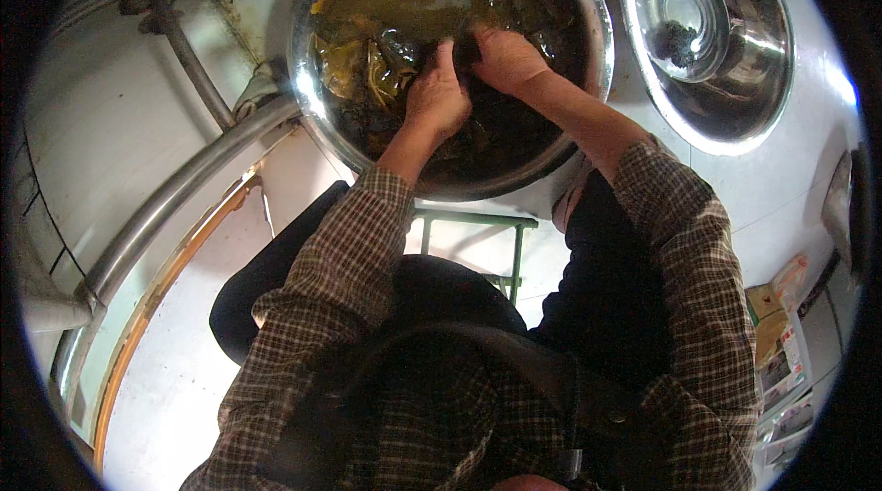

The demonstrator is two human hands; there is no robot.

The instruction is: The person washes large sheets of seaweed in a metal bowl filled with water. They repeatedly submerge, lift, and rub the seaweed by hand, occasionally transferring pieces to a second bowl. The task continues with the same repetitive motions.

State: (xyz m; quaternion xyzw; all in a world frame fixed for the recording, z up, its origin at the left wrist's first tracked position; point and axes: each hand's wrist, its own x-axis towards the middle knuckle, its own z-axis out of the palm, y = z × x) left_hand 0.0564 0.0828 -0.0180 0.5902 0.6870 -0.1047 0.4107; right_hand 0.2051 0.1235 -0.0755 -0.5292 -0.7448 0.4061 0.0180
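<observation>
A large round metal basin (602,41) in front of me holds brownish water and dark, glossy, leafy pieces (381,68) that look like seaweed. My left hand (439,98) is over the middle of the basin, its fingers closed and thumb up. Close by on its right, my right hand (507,59) is closed too, knuckles upward. A dark leafy piece (467,52) shows between the two hands, and both appear to grip it. The fingertips are partly hidden by the hands and the dark contents.
To the right stands a second metal basin (763,78) with a smaller bowl (717,41) in it, holding a dark clump (678,43). A metal pipe frame (175,183) runs along the left. Below the big basin is a green-framed stool (473,217). Packages (781,353) lie at the lower right.
</observation>
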